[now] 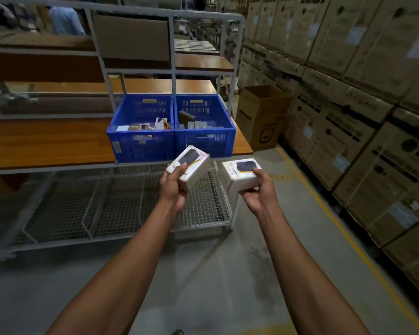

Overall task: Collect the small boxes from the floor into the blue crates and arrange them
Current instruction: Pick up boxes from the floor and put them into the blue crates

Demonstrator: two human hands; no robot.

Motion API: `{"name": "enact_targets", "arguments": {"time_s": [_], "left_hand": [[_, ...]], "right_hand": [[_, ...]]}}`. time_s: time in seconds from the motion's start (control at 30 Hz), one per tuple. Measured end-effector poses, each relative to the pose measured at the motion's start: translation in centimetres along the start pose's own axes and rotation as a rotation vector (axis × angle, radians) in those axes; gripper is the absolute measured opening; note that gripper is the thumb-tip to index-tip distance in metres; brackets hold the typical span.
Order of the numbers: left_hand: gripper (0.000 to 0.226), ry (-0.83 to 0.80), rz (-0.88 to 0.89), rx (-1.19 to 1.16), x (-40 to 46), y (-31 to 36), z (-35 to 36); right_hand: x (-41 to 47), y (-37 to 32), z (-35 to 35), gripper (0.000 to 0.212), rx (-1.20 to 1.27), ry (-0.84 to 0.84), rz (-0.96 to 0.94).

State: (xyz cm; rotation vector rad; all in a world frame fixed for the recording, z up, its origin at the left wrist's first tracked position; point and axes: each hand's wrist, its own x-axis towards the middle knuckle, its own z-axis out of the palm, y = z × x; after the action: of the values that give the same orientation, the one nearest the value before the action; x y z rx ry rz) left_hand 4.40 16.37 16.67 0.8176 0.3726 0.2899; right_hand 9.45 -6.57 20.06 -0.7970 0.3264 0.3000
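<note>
two boxes in hand, crates partly filled

the left hand grips one small white box, the right hand curls round another white box, both held in the air short of the table. the left blue crate and right blue crate already hold several boxes; these two remain to be placed and arranged.

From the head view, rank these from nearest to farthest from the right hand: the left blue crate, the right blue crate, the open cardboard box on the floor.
1. Right blue crate, on the table straight ahead of the right hand.
2. Left blue crate, beside it, further left.
3. Open cardboard box, on the floor behind the table end, to the right.
</note>
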Motion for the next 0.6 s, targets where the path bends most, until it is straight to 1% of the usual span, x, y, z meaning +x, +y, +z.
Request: {"name": "enact_targets", "arguments": {"time_s": [0.13,0.17,0.27,0.4,0.5,0.6], "left_hand": [[0.059,0.022,0.023,0.065,8.6,3.7,0.5],[0.056,0.037,0.036,0.079,10.5,4.6,0.7],[0.052,0.087,0.049,0.105,15.6,6.7,0.8],[0.047,0.122,0.051,0.122,21.4,8.7,0.3],[0.057,0.168,0.058,0.098,26.1,10.1,-0.2],[0.059,0.221,0.098,0.124,31.4,11.8,-0.5]], "right_hand": [[7.1,-0.3,5.5,0.037,-0.006,0.028,0.003],[8.6,-0.3,6.8,0.039,-0.009,0.026,0.013],[12.6,-0.2,10.2,0.027,-0.021,0.003,0.025],[18.6,-0.1,14.1,0.038,-0.036,-0.020,0.042],[23.9,0.1,16.8,0.028,-0.042,-0.066,0.086],[29.6,0.4,20.4,0.022,-0.086,-0.132,0.107]]}}
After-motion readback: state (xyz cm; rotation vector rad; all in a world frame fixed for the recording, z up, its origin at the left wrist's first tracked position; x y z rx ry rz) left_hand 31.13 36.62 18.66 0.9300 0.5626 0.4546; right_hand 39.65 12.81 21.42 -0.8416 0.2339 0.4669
